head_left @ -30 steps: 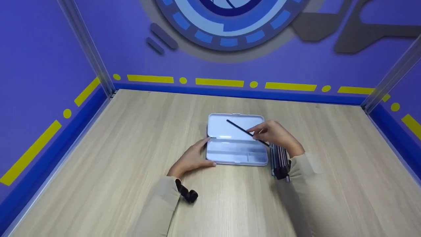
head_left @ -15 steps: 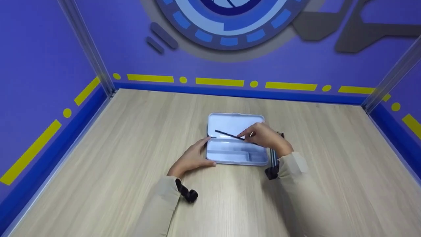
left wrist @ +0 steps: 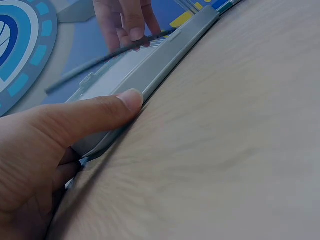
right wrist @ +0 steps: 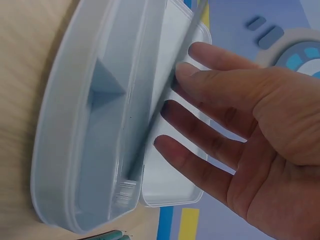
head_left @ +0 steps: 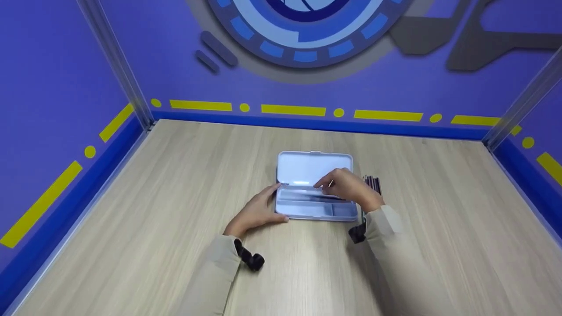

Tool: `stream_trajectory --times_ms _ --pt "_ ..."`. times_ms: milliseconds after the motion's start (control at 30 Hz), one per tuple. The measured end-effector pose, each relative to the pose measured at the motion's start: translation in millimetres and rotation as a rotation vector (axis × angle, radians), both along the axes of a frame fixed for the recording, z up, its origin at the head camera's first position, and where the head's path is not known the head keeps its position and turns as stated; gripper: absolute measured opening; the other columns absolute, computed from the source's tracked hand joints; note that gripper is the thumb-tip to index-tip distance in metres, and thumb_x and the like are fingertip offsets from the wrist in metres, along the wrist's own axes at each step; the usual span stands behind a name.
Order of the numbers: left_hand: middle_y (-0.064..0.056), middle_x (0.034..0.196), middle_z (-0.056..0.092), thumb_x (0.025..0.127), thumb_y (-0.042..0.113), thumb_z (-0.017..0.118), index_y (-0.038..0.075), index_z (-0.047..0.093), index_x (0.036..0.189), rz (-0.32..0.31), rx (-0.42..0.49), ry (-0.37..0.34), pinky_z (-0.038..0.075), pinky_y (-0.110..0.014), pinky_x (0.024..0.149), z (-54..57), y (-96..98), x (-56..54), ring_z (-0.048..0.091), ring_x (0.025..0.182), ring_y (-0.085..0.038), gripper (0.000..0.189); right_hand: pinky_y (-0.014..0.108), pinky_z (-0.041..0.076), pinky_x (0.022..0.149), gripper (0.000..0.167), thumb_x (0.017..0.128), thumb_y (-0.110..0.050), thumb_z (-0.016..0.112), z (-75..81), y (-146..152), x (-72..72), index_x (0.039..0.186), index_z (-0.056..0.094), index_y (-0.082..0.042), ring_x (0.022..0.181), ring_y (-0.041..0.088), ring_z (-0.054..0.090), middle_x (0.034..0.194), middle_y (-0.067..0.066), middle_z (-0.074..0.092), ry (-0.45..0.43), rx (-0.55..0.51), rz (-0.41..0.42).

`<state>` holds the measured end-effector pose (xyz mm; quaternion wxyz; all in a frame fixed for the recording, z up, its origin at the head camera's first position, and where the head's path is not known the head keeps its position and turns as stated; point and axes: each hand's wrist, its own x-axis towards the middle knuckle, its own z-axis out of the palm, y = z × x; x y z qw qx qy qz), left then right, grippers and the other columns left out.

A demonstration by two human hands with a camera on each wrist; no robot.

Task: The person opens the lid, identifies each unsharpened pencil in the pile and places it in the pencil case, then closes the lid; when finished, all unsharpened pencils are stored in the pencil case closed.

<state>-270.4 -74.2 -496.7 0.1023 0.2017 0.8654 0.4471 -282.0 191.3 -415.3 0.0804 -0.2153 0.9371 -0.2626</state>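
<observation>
A pale, lidded pencil case (head_left: 303,169) lies unfolded on the table, its front half split by dividers. My left hand (head_left: 257,208) grips its left end; in the left wrist view the thumb (left wrist: 117,107) presses the front corner. My right hand (head_left: 347,186) is above the case's right half. Between thumb and fingertips it pinches a thin dark pencil (right wrist: 151,127), whose lower end slants into the long rear compartment in the right wrist view. The right hand partly hides the pencil in the head view.
Several pencils (head_left: 372,183) lie bunched on the table right beside the case, partly behind my right hand. Teal ends (right wrist: 112,235) show at the bottom of the right wrist view. A blue back wall (head_left: 246,87) bounds the wooden table (head_left: 197,175).
My right hand has moved left and lower, bringing the pencil from above the lid down toward the rear compartment. The left hand and the case have stayed put.
</observation>
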Motion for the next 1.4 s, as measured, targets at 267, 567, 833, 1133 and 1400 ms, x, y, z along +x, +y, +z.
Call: stream_trajectory --times_ms 267,567,833,1133,1400 --pt "-0.012 0.157 0.029 0.068 0.036 0.086 0.015 0.029 0.152 0.004 0.001 -0.005 0.021 -0.045 0.12 -1.3 1.0 -2.0 0.024 0.146 -0.029 0.104 0.039 0.058 0.08 0.025 0.085 0.003 0.066 -1.3 5.6 1.9 0.108 0.074 -0.005 0.089 0.021 0.068 0.104 0.013 0.073 -0.016 -0.015 -0.029" --pt "-0.012 0.157 0.029 0.068 0.036 0.087 0.014 0.029 0.152 0.007 0.005 -0.01 0.021 -0.046 0.12 -1.0 0.7 -0.2 0.024 0.146 -0.03 0.104 0.039 0.057 0.081 0.027 0.088 -0.003 0.066 1.3 19.4 6.4 0.115 0.071 -0.004 0.092 0.021 0.065 0.106 0.012 0.072 -0.075 -0.031 -0.08" --pt "-0.014 0.156 0.031 0.067 0.035 0.087 0.012 0.03 0.151 0.005 0.002 0.009 0.023 -0.047 0.119 -3.2 0.9 -1.5 0.026 0.145 -0.032 0.105 0.039 0.058 0.08 0.028 0.087 -0.003 0.066 -1.3 41.2 11.5 0.115 0.07 -0.003 0.088 0.02 0.065 0.1 0.012 0.072 -0.023 -0.052 -0.099" --pt "-0.014 0.155 0.031 0.068 0.034 0.086 0.013 0.03 0.151 0.0 0.027 0.007 0.024 -0.046 0.119 -1.7 -0.1 -0.6 0.026 0.145 -0.031 0.102 0.044 0.057 0.083 0.03 0.088 -0.004 0.065 -7.6 78.5 18.5 0.117 0.067 0.002 0.092 0.026 0.065 0.105 0.017 0.07 0.007 -0.086 -0.156" --pt "-0.013 0.156 0.031 0.068 0.034 0.086 0.014 0.03 0.151 0.01 0.021 -0.008 0.023 -0.046 0.119 -1.9 0.5 -0.4 0.026 0.145 -0.03 0.102 0.048 0.055 0.085 0.035 0.089 -0.007 0.066 -15.9 110.8 26.8 0.121 0.063 0.005 0.097 0.033 0.064 0.111 0.024 0.067 0.023 -0.122 -0.247"
